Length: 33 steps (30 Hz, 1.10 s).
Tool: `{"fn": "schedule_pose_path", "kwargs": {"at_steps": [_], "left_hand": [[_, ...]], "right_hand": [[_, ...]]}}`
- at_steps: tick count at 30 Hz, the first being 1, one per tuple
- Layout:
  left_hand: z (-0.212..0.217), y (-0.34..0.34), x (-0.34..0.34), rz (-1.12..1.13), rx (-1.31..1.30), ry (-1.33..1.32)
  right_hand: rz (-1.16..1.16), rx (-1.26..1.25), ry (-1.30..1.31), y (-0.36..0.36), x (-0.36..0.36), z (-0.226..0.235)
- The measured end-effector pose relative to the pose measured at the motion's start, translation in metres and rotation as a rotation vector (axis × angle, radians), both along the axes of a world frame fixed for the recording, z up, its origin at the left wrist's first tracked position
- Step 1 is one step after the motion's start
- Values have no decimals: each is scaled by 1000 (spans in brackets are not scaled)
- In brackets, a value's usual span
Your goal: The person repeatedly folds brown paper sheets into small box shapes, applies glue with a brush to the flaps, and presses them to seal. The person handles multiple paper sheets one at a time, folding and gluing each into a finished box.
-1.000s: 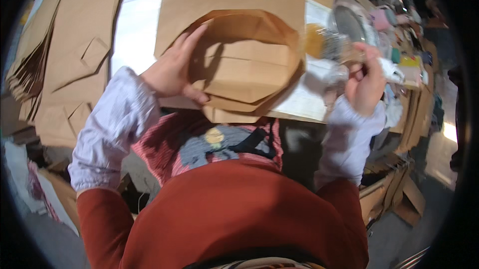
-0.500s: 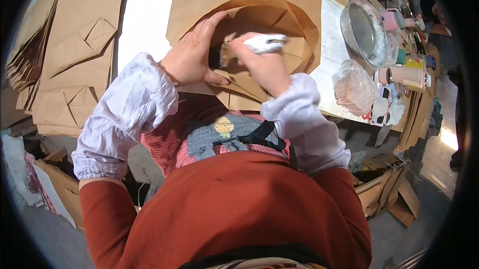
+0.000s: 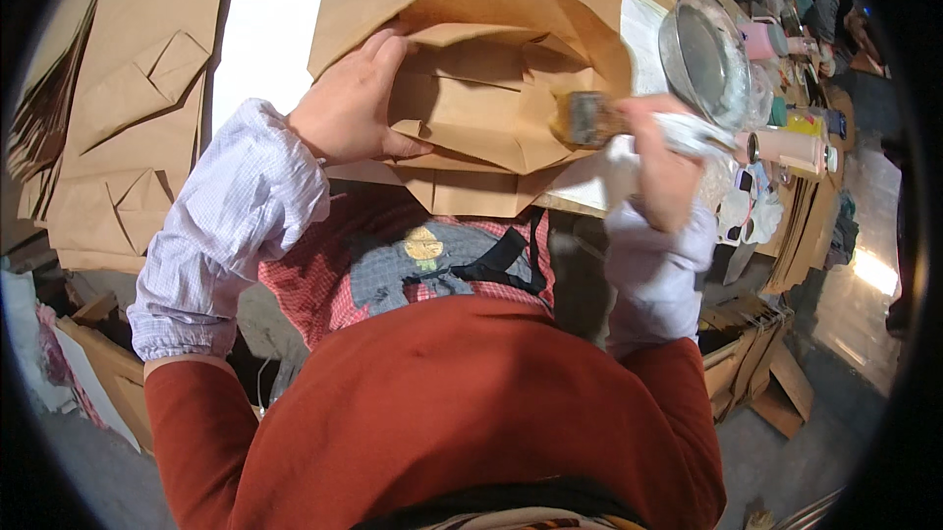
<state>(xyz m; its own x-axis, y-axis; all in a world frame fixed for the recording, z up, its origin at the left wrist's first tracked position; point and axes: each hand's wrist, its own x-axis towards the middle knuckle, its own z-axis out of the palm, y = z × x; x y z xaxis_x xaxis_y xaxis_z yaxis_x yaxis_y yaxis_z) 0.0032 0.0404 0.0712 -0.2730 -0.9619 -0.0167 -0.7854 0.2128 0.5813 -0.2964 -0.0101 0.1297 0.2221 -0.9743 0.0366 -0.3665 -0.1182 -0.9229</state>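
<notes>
A brown paper bag lies in front of me, its folded bottom spread into a wide opening. My left hand grips the opening's left edge, fingers toward the far rim and thumb over the near flap. My right hand is closed around a flat brush at the bag's right side; its handle end looks wrapped in white. The yellowish bristles point left, at or just above the bag's inner right flap. Motion blurs the brush, so contact is hard to tell.
Stacked brown paper bags with folded bottoms lie on the left. A metal basin stands at the right, with a pink bottle and other containers nearby. Cardboard lies below the table at the right.
My right hand has carried the brush from the bag's left inside to its right side. The left hand stays on the bag's left edge.
</notes>
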Motion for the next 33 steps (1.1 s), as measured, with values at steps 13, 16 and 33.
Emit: {"fn": "schedule_pose_path", "kwargs": {"at_steps": [13,16,33], "left_hand": [[12,-4,3,-106,157,-243],[12,-5,6,-127,161,-183],[-26,-56,2,329,124,-97]], "right_hand": [[850,-537,254,-50,55,-46],[635,-214,241,-50,34,-24],[162,129,-231,-2,100,-68]]}}
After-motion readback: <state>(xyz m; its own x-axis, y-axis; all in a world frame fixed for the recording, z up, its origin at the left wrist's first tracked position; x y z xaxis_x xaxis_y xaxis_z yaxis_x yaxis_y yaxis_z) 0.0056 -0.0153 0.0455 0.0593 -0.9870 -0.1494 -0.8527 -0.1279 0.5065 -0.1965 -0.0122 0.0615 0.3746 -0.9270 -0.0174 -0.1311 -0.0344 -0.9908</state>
